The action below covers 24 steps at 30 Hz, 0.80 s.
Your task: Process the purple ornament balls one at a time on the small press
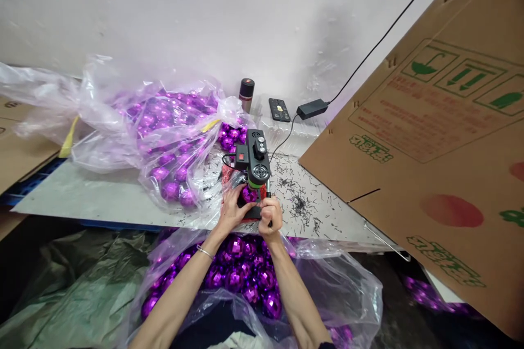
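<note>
A small black bench drill press [257, 157] with a red switch and a green band stands on the worktable. Under its head sits a shiny purple mirrored bauble [249, 194]. My left hand [231, 208] curves around the bauble's left and near sides, its thumb stretched along the front. Closed in a fist just to the right, my right hand [271, 215] grips the machine's black lever handle [268, 191]; most of the handle is hidden by the fingers. The contact point between drill and bauble is too small to make out.
Clear bags of purple baubles lie on the table at left [164, 136] and in front of me [241, 272]. Dark shavings [301, 202] litter the tabletop. Behind are a thermos [246, 92], a phone [279, 109] and a power adapter [313, 108]. A large carton [409, 174] leans in at right.
</note>
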Each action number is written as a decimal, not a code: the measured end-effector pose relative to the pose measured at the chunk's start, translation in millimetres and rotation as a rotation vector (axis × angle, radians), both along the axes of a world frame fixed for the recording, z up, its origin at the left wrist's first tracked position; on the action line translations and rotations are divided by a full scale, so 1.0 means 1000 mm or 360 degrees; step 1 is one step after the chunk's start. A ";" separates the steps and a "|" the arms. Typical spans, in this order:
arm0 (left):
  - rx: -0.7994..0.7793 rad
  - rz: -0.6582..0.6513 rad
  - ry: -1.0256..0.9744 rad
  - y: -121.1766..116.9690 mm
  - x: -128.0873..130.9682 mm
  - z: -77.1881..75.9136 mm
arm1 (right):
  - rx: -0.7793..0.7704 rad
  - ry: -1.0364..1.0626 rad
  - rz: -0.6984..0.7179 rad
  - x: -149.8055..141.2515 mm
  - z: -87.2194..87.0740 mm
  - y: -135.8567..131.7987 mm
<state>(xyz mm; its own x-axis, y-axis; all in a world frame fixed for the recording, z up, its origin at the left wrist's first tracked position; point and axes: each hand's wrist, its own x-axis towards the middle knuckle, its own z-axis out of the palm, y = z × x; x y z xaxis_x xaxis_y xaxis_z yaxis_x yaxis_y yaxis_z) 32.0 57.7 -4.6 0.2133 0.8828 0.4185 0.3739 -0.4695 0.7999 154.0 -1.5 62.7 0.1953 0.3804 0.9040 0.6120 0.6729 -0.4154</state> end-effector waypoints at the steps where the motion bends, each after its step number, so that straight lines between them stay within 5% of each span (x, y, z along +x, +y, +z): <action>1: -0.0001 -0.0011 0.0000 0.001 0.000 0.001 | -0.0004 0.0000 -0.0007 -0.001 0.003 -0.001; 7: -0.0070 -0.0017 -0.0015 0.004 0.002 0.004 | -0.0262 0.0297 -0.0112 -0.008 0.066 -0.004; 10: -0.0039 -0.0035 -0.0036 -0.013 -0.007 0.003 | -0.0409 0.0394 -0.0114 -0.010 0.094 -0.003; 16: 0.0069 -0.0216 0.0158 -0.061 -0.051 0.008 | -0.0301 0.0261 -0.0084 -0.008 0.079 -0.007; 19: 0.0001 -0.0127 0.0040 -0.033 -0.056 0.025 | -0.0267 0.0247 -0.0078 -0.007 0.068 -0.008; 24: -0.0333 0.0064 -0.0233 0.073 -0.022 0.060 | -0.0226 0.0208 -0.0061 -0.007 0.068 -0.007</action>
